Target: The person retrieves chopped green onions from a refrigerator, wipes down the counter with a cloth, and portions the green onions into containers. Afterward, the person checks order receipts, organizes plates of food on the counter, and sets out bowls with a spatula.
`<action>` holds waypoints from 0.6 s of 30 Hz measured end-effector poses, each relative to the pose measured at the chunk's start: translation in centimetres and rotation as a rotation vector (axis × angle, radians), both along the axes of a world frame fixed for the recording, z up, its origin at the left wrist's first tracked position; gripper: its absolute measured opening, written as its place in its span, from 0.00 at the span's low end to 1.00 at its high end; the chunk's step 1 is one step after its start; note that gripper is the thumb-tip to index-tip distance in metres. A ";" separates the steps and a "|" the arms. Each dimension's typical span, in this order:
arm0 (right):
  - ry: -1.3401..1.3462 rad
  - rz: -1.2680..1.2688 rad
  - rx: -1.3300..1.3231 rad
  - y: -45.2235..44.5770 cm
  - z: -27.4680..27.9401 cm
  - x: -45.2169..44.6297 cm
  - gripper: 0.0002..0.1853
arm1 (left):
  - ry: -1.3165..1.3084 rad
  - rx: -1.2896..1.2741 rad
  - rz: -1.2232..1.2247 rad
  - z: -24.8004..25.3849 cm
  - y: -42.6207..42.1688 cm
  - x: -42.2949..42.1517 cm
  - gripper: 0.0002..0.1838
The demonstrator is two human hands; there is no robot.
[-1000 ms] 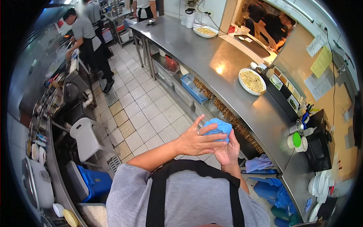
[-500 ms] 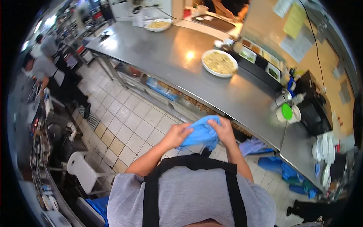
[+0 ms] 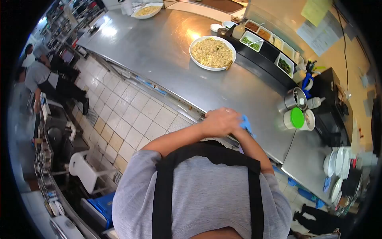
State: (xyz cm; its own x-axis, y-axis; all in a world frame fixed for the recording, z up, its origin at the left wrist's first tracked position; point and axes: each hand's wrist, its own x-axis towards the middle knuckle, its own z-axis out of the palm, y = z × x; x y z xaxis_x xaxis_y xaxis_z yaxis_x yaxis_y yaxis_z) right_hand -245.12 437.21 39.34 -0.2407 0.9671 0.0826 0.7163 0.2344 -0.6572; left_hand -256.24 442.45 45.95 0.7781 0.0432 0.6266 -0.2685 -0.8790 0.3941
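Observation:
In front of my chest my two hands overlap near the counter's front edge. My left hand (image 3: 220,121) is curled over the other, with its knuckles up. A blue cloth (image 3: 246,125) sticks out beyond the left fingers, bunched and mostly hidden. Only the wrist side of my right hand (image 3: 238,133) shows; its fingers are covered. Beyond the hands, a white dish of fried rice (image 3: 213,53) stands on the steel counter (image 3: 159,51).
Garnish trays (image 3: 252,42) line the counter's back. A green-lidded tub (image 3: 293,118) and stacked white bowls (image 3: 338,162) stand at right. Another food plate (image 3: 147,11) is at the far end. A white chair (image 3: 85,169) and a co-worker (image 3: 49,81) are at left.
My hands have come together, bunching the blue cloth that was spread between them. The view has shifted, with the counter now nearer my hands.

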 end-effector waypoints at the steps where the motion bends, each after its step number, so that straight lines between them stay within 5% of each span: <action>1: -0.041 0.007 0.100 -1.6 0.6 1.1 0.16 | -0.033 -0.067 0.103 -0.8 1.1 0.1 0.08; 3: 0.081 0.015 -0.286 -3.2 10.1 2.1 0.16 | 0.084 -0.291 0.313 0.5 3.5 -0.5 0.08; 5: 0.259 -0.087 -0.238 -5.1 12.0 4.6 0.13 | 0.120 -0.259 0.428 2.0 4.6 -0.2 0.07; 7: 0.383 -0.267 -0.293 -6.3 12.6 6.8 0.12 | 0.091 0.026 0.441 2.8 4.8 0.7 0.07; 10: 0.475 -0.437 -0.285 -5.7 12.6 7.9 0.11 | 0.696 -0.216 0.114 -2.7 2.4 4.3 0.15; 13: 0.396 -0.510 -0.248 -4.6 12.3 8.3 0.11 | 0.237 0.244 -0.080 -5.9 3.5 3.8 0.24; 14: 0.353 -0.523 -0.232 -4.2 12.2 8.3 0.11 | 0.480 0.210 -0.035 -5.3 4.8 3.5 0.28; 18: 0.323 -0.630 -0.274 -3.9 10.5 8.7 0.11 | 0.577 0.161 0.373 -5.4 16.1 -0.5 0.27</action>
